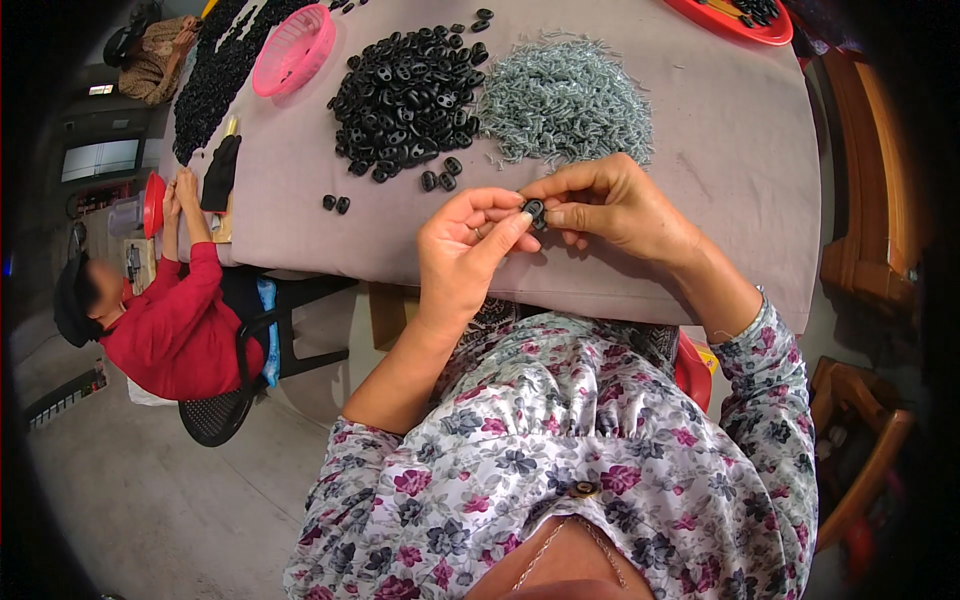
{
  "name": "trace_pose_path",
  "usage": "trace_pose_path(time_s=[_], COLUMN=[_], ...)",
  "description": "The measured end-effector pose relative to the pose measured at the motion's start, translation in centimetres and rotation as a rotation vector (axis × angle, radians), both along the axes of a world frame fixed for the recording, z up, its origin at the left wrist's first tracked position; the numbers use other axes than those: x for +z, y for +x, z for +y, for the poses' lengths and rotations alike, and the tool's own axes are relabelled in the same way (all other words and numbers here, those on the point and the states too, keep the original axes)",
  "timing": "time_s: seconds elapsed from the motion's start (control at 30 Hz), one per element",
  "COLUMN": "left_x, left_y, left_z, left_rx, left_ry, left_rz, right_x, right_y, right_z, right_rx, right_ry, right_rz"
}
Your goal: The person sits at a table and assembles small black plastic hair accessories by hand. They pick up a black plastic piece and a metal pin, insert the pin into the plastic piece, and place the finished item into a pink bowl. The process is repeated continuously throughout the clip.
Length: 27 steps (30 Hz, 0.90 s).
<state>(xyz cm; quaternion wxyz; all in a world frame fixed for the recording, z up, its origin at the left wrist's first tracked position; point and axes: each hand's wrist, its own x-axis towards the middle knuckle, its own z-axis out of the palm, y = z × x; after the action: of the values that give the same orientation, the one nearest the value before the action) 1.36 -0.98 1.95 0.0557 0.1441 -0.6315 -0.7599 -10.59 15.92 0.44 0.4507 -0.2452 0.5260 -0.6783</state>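
Black and small, one piece (536, 212) is held just above the surface (720, 150), toward its near edge. It is pinched from one side by the left hand (463, 245) and from the other by the right hand (620, 215); both are narrowed on it. Whether a pin is also gripped cannot be told, since much of the piece is covered by the fingers.

For such close work, the piece is probably best steadied by the left thumb and forefinger, its face kept turned up, while fine pressing or turning is left to the right fingertips. Force should be kept light, as so small a piece could slip, and the hands are best kept low over the surface so that a drop is caught.

Two loose pieces (336, 204) are seen left of the hands; three more (440, 178) are set by the near side of one black pile (400, 95). Beside it, one pile of grey pins (565, 100) is heaped; neither pile can be counted singly. Toward the far edge, one pink basket (293, 50) is placed, and by the far right corner one red tray (770, 32). Two co-workers are seen beyond the left edge, one in red (160, 335), one in a patterned top (155, 65).
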Motion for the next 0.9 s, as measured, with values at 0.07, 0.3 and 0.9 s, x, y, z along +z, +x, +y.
trace_pose_path(time_s=[0.07,0.3,0.9], left_x=[-0.09,-0.25,-0.86], left_y=[0.00,-0.24,-0.44], left_z=[-0.09,-0.11,-0.26], left_rx=[-0.003,0.016,0.024], left_ry=[0.016,0.054,0.152], left_rz=[-0.004,0.020,-0.018], right_x=[0.03,0.39,0.02], right_y=[0.11,0.13,0.15], right_z=[-0.05,-0.12,-0.18], right_rx=[-0.016,-0.025,-0.034], right_ry=[-0.004,-0.002,-0.058], right_rz=[0.014,0.037,0.006])
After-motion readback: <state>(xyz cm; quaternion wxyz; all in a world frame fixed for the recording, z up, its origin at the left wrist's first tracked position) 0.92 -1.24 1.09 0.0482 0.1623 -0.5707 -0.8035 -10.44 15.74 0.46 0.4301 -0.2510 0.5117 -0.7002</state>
